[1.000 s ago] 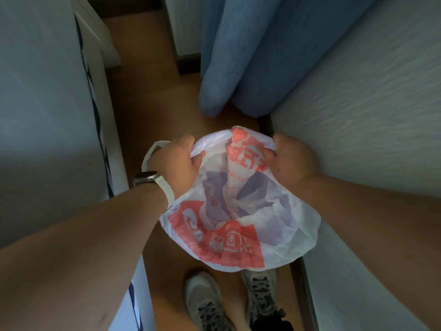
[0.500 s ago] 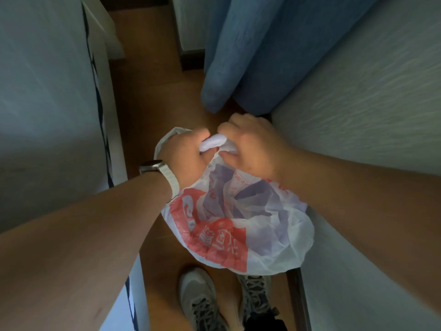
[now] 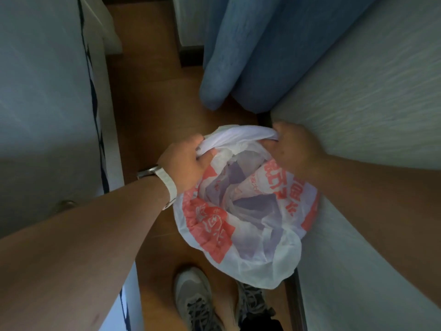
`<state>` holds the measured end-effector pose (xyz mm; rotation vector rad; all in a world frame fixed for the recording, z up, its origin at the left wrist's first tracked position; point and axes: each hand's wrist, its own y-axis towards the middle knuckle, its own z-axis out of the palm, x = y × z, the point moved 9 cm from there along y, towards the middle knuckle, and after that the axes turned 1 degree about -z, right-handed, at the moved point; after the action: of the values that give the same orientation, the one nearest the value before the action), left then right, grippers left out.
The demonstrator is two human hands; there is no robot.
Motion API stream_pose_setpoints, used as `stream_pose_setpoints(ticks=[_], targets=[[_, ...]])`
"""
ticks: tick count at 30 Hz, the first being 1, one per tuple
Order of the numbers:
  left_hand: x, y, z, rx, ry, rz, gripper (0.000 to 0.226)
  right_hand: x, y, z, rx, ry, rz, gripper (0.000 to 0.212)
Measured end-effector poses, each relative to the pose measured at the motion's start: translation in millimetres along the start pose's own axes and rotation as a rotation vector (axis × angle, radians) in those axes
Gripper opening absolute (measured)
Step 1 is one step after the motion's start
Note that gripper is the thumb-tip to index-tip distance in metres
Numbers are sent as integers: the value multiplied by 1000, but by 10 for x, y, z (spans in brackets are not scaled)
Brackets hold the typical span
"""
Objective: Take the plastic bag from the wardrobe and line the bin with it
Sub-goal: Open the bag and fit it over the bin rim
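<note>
The person stands in a narrow strip of wooden floor [image 3: 152, 96], hemmed in by a pale panel [image 3: 43, 103] on their left and a white textured surface [image 3: 372, 96] on their right. Ahead, a blue curtain [image 3: 241, 51] hangs down to the floor and closes off most of the far end of the strip; the only free floor runs along the left side past it.

The bag [image 3: 248, 211], white with red print, hangs in the air between the two hands, above the floor and just in front of the shoes [image 3: 193, 297]. Its right side bulges against the white surface. The left hand [image 3: 188, 163] is clenched on a bunched white edge of the bag's mouth; a watch [image 3: 164, 182] with a pale strap sits on that wrist. The right hand [image 3: 296, 149] grips the other end of the same edge, close against the white surface, so the rim is stretched taut between them and the mouth gapes towards the person.

The inside of the bag is a jumble of folds and purple shadow, hard to read. The printing is crumpled and not legible. The right shoe is partly covered by the bag's bottom, and both shoes are cut off at the lower edge. Both forearms run out of view.
</note>
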<state>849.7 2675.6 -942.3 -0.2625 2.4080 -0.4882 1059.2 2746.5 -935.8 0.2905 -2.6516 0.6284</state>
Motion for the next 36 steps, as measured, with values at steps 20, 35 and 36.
stream_pose_setpoints(ticks=[20, 35, 36], targets=[[-75, -355, -150, -287, 35, 100, 20, 1216, -9, 450, 61, -334, -662, 26], [-7, -232, 63, -181, -34, 12, 25, 343, 75, 187, 22, -339, -205, 33], [-12, -240, 70, -167, -61, 1, 28, 328, 22, 157, -11, -344, -192, 33]])
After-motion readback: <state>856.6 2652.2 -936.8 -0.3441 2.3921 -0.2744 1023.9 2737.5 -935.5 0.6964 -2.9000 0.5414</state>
